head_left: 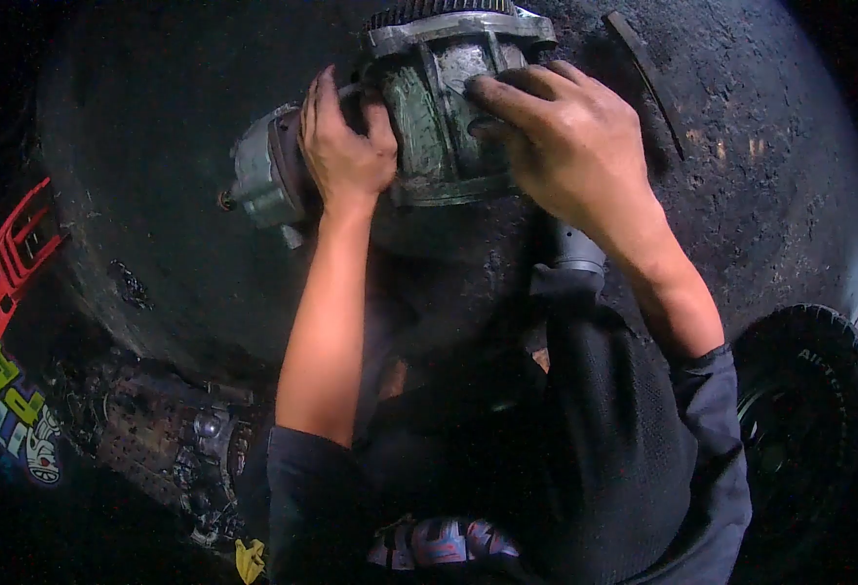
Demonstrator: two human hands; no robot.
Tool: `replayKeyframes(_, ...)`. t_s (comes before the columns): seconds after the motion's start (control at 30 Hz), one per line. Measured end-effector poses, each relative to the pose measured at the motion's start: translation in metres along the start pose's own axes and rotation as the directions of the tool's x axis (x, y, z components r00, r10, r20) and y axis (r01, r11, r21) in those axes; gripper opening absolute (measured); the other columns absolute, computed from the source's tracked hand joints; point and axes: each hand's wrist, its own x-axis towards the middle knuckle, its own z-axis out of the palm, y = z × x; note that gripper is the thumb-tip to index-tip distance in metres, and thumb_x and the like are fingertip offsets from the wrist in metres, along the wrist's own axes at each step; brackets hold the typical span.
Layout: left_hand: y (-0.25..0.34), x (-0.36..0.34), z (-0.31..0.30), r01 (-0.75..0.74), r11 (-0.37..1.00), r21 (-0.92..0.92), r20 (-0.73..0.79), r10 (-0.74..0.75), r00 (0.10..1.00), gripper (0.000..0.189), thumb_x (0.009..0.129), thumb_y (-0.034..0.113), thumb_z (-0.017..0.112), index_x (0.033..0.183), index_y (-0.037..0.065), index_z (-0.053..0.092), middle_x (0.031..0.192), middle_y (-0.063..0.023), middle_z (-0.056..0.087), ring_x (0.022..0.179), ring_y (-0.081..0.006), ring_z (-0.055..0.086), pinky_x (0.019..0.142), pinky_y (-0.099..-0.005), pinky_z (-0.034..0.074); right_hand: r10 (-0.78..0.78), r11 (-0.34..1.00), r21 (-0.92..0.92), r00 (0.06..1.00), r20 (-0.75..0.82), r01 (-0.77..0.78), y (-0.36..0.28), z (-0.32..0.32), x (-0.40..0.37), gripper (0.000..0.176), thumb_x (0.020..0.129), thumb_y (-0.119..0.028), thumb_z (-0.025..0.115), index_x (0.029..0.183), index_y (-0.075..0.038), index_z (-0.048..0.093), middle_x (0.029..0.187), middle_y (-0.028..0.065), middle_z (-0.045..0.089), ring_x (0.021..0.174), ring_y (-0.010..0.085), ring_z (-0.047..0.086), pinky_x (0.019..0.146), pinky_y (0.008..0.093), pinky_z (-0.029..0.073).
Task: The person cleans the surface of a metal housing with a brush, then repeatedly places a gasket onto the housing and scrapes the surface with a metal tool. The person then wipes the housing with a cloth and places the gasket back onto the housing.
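A greasy cast-metal gear housing (444,127) stands on the dark floor at the top centre, a toothed ring (439,12) along its far end. On its left is a smaller grey cylindrical metal part (263,166), apparently attached. My left hand (346,146) is curled around the section between the two, its fingers up and blackened. My right hand (580,136) lies over the housing's right side, fingers bent, with the thumb and index finger close together against its face. Whatever is between those fingertips is hidden.
A long flat metal bar (646,83) lies to the right of the housing. A tyre (809,409) stands at lower right. Greasy metal machinery (156,429) sits at lower left, near a red slotted piece (19,258) and a yellow scrap (250,561). My dark-clothed leg (614,409) is close below.
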Motion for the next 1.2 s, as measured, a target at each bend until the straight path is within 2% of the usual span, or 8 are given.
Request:
replayKeyframes(0.3,-0.005,-0.001,0.002,-0.066,0.996,0.061,-0.041,0.068,0.997,0.049,0.079,0.019,0.057,0.12,-0.007,0.051,0.115,-0.0281,0.056,0.107,-0.0417,0.054,0.094,-0.0411,0.042,-0.026,1.0,-0.008,0.998,-0.065,0.026,-0.018,0.014,-0.003,0.028,0.066,-0.012,0.06,0.093,-0.01,0.066,0.087,0.0085,0.06,0.085,0.0271,0.06,0.063,0.0379,0.051)
replayKeyframes(0.4,-0.003,-0.002,0.002,-0.047,0.997,0.065,-0.021,0.048,0.999,0.048,0.079,0.019,0.056,0.12,-0.007,0.051,0.116,-0.028,0.055,0.107,-0.0417,0.054,0.094,-0.0412,0.042,0.081,0.996,-0.042,0.996,0.045,-0.079,-0.029,0.013,-0.002,0.049,0.057,-0.001,0.066,0.104,-0.011,0.064,0.1,0.0103,0.06,0.088,0.0294,0.058,0.068,0.0389,0.051)
replayKeyframes(0.5,0.0,-0.002,0.001,0.015,0.999,0.028,0.012,-0.015,1.0,0.051,0.079,0.021,0.057,0.119,-0.009,0.049,0.117,-0.0292,0.053,0.11,-0.0425,0.05,0.098,-0.0442,0.037,0.127,0.992,0.009,0.989,-0.073,-0.126,-0.032,0.019,0.0,0.021,0.065,-0.016,0.061,0.083,-0.007,0.066,0.086,0.0089,0.06,0.084,0.0269,0.06,0.067,0.042,0.049)
replayKeyframes(0.63,0.001,-0.002,0.004,0.015,1.0,0.004,0.009,-0.015,1.0,0.052,0.079,0.021,0.057,0.12,-0.009,0.049,0.117,-0.029,0.053,0.11,-0.0429,0.05,0.098,-0.0443,0.037,0.141,0.989,-0.045,0.99,-0.01,-0.141,-0.029,0.017,0.003,0.037,0.06,-0.008,0.064,0.097,-0.013,0.064,0.088,0.0068,0.058,0.088,0.0275,0.057,0.08,0.0462,0.042)
replayKeyframes(0.83,0.0,-0.003,0.003,-0.014,0.999,0.052,-0.009,0.014,1.0,0.051,0.08,0.02,0.055,0.121,-0.009,0.048,0.117,-0.0289,0.053,0.11,-0.0431,0.05,0.099,-0.0452,0.034,0.209,0.977,-0.024,0.977,-0.048,-0.21,-0.037,0.024,0.008,0.034,0.06,-0.01,0.064,0.094,-0.013,0.065,0.087,0.0073,0.057,0.089,0.028,0.057,0.08,0.0482,0.037)
replayKeyframes(0.9,-0.001,-0.003,0.003,-0.011,0.998,0.057,-0.011,0.012,1.0,0.05,0.08,0.02,0.053,0.121,-0.009,0.048,0.117,-0.0286,0.054,0.111,-0.0425,0.05,0.099,-0.0456,0.033,0.19,0.98,-0.045,0.978,-0.087,-0.194,-0.038,0.026,0.01,0.017,0.068,-0.02,0.061,0.081,-0.009,0.067,0.089,0.0098,0.061,0.086,0.0286,0.059,0.075,0.0509,0.037)
replayKeyframes(1.13,-0.006,-0.004,0.001,0.034,0.999,-0.013,0.013,-0.034,0.999,0.048,0.079,0.015,0.052,0.121,-0.008,0.049,0.114,-0.0285,0.055,0.107,-0.0431,0.052,0.094,-0.0453,0.038,0.258,0.966,-0.011,0.966,0.026,-0.258,-0.04,0.022,0.024,0.035,0.061,-0.007,0.064,0.096,-0.011,0.066,0.095,0.012,0.061,0.09,0.0311,0.059,0.075,0.0496,0.042)
replayKeyframes(1.2,-0.002,-0.003,0.001,0.003,1.0,-0.006,-0.053,-0.003,0.999,0.047,0.078,0.014,0.052,0.12,-0.008,0.049,0.111,-0.0285,0.056,0.103,-0.0434,0.053,0.092,-0.0448,0.04,0.25,0.93,0.285,0.968,-0.03,-0.232,-0.021,0.021,0.011,0.03,0.063,-0.01,0.065,0.093,-0.008,0.066,0.094,0.015,0.062,0.087,0.0345,0.061,0.074,0.0467,0.047)
